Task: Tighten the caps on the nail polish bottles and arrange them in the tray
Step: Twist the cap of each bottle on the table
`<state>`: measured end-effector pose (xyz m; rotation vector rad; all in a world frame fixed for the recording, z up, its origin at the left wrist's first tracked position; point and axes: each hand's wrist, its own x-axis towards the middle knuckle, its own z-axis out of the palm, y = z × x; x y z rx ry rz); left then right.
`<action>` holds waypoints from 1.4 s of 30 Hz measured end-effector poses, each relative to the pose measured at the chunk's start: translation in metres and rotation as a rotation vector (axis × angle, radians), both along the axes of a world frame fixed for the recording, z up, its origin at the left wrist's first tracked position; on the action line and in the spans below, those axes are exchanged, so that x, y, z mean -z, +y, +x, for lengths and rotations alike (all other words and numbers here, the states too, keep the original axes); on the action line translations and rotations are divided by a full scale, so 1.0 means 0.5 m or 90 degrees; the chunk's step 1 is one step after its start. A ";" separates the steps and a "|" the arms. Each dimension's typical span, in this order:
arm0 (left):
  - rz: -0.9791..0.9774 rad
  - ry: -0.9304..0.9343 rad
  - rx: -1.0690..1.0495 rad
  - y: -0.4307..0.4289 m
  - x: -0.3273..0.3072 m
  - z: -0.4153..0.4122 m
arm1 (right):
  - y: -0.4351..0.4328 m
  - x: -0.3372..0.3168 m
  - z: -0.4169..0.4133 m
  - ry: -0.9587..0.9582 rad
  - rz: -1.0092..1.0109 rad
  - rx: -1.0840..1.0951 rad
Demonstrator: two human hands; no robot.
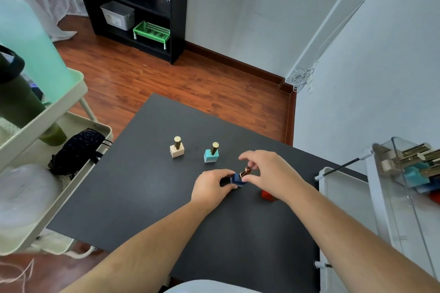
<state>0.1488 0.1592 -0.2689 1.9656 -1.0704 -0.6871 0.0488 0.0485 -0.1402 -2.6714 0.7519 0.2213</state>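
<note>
Centrally on the black tabletop [142, 192]: dark blue nail polish bottle [237, 179], tilted, base gripped between thumb and fingers of left hand [212, 188]. Right hand [269, 173] above and just beside it, fingertips [250, 179] pinched around the bottle's brown-gold cap [245, 171]; remaining fingers spread loosely. Both grips closed on the same bottle, left on the body, right on the cap. Farther back on the table, well apart from the hands: cream nail polish bottle [177, 148] upright, gold cap on; to its right a turquoise nail polish bottle [211, 153], also upright with gold cap. Red bottle [267, 194] on the table just under the right wrist, mostly hidden by the forearm; cap not visible. At right edge, clear plastic tray [392, 157] on a white stand, holding several bottles lying on their sides with gold caps pointing right; beige, teal, blue and red bodies discernible, exact count unclear. At left, pale green rolling cart [59, 112] with a dark green tumbler [21, 102] on the upper shelf and a dark mesh pouch [76, 150] on the lower. Background: black shelving unit [176, 19] with a green basket [152, 32] and a row of small bottles.
</note>
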 end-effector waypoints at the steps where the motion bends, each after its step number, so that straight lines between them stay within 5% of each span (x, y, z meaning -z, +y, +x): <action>1: 0.003 0.001 -0.001 0.000 0.000 -0.001 | 0.000 0.002 0.001 0.007 -0.003 -0.020; 15: -0.009 -0.018 0.002 0.002 -0.001 -0.002 | -0.001 0.010 -0.006 0.021 -0.062 0.039; 42: -0.012 -0.003 -0.005 0.004 -0.004 -0.003 | -0.002 0.011 -0.004 0.011 0.015 -0.010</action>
